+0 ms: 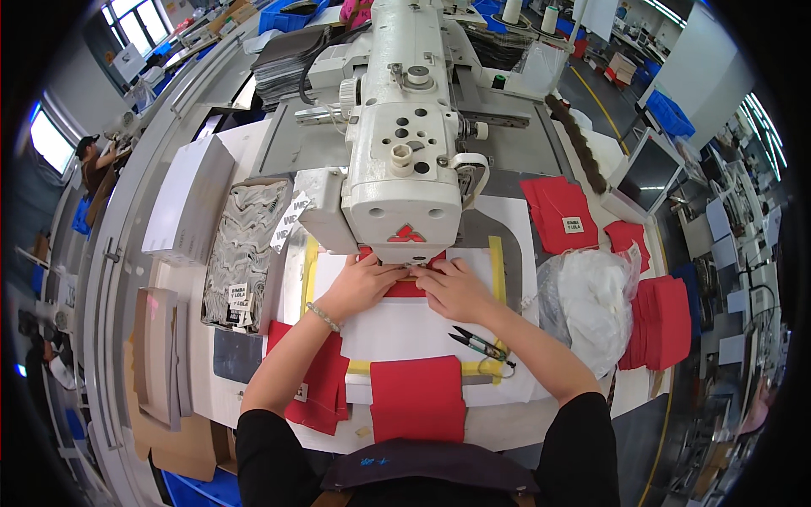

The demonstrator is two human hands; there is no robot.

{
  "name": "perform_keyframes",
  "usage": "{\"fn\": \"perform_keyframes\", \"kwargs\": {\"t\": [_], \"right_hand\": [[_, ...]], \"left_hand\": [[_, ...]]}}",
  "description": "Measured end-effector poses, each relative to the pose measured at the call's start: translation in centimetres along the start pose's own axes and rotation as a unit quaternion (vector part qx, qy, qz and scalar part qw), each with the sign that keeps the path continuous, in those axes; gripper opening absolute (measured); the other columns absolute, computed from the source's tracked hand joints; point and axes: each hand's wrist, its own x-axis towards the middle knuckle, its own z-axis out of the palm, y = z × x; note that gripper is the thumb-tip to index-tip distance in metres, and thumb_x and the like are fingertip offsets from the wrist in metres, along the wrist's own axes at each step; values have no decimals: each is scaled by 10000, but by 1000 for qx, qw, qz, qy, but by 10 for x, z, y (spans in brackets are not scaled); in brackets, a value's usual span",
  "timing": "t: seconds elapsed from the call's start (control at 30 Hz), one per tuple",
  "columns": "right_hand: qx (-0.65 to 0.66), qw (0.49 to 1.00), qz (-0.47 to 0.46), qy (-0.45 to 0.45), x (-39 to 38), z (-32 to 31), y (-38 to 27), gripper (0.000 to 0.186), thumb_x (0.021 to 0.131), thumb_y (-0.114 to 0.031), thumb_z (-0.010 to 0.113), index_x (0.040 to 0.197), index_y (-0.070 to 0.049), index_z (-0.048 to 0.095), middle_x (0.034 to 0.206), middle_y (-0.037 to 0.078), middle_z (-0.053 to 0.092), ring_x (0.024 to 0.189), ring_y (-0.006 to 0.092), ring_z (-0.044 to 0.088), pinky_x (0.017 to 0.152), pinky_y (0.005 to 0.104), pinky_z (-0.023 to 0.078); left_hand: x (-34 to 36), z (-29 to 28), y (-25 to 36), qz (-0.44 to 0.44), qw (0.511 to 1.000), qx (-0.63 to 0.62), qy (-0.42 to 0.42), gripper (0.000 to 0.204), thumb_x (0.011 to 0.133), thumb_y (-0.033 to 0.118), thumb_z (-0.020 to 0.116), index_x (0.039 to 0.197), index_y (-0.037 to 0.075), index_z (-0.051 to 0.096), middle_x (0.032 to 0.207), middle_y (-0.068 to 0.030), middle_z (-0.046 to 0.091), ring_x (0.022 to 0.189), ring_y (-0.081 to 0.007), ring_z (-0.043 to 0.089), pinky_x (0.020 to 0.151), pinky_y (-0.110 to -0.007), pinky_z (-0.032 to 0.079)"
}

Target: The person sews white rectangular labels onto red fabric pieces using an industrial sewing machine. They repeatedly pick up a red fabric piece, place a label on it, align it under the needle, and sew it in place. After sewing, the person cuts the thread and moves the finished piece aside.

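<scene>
Under the head of a white sewing machine (404, 198), a red fabric piece (405, 290) lies on a white sheet edged with yellow tape. My left hand (365, 286), fingers together and pointing inward, presses the fabric near the needle area. From the other side my right hand (452, 289) bears on the same piece with bent fingers, its fingertips almost meeting the left ones. The machine head partly hides the fabric, and whatever lies right under the fingertips cannot be made out. Near my right forearm are dark pointed thread snips (478, 343) with a ring.
Red fabric pieces (417, 397) lie at the front edge, with more (314, 384) beneath my left forearm. A box of labels (245, 253) and a white box (189, 201) stand left. At right are a plastic bag (587, 313), red stacks (659, 323) and a screen (649, 173).
</scene>
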Motion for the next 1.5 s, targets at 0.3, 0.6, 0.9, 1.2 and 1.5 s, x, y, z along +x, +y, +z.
{"fn": "perform_keyframes", "kwargs": {"t": [0.3, 0.6, 0.9, 1.2, 1.5], "right_hand": [[-8, 1000, -5, -21, -4, 3, -1, 290, 836, -198, 617, 1114, -121, 582, 1285, 21, 592, 1100, 221, 504, 910, 381, 369], [-22, 997, -47, 55, -9, 8, 8, 228, 763, -165, 650, 982, -124, 603, 1161, 21, 602, 1030, 228, 514, 881, 382, 377], [-9, 995, -31, 91, 4, 1, 23, 154, 726, -137, 659, 859, -117, 584, 897, 24, 536, 910, 222, 514, 815, 376, 389], [9, 995, -38, 87, -1, 3, 22, 193, 691, -97, 672, 877, -113, 626, 940, 24, 582, 943, 220, 550, 836, 374, 408], [14, 993, -17, 116, -2, 5, 23, 146, 740, -199, 714, 867, -133, 685, 970, 14, 568, 986, 202, 526, 855, 401, 366]], "left_hand": [[-1, -2, 4, -26, 999, -23, -22, 289, 882, 175, 619, 1162, 219, 678, 1183, 83, 655, 1078, -153, 551, 913, -444, 352], [4, -2, 2, -18, 1000, -13, 2, 292, 855, 137, 634, 1133, 208, 689, 1141, 45, 667, 1042, -177, 563, 919, -457, 351], [10, 13, -19, -76, 992, -102, -1, 222, 790, 88, 669, 1002, 98, 735, 895, -141, 684, 901, -339, 624, 808, -442, 484], [8, 8, -12, -55, 993, -101, 22, 230, 819, 97, 659, 1035, 117, 735, 908, -142, 685, 891, -331, 626, 933, -457, 400], [7, 3, -9, -85, 990, -111, 3, 210, 823, 150, 676, 1023, 118, 734, 870, -113, 661, 918, -296, 613, 947, -465, 367]]}}
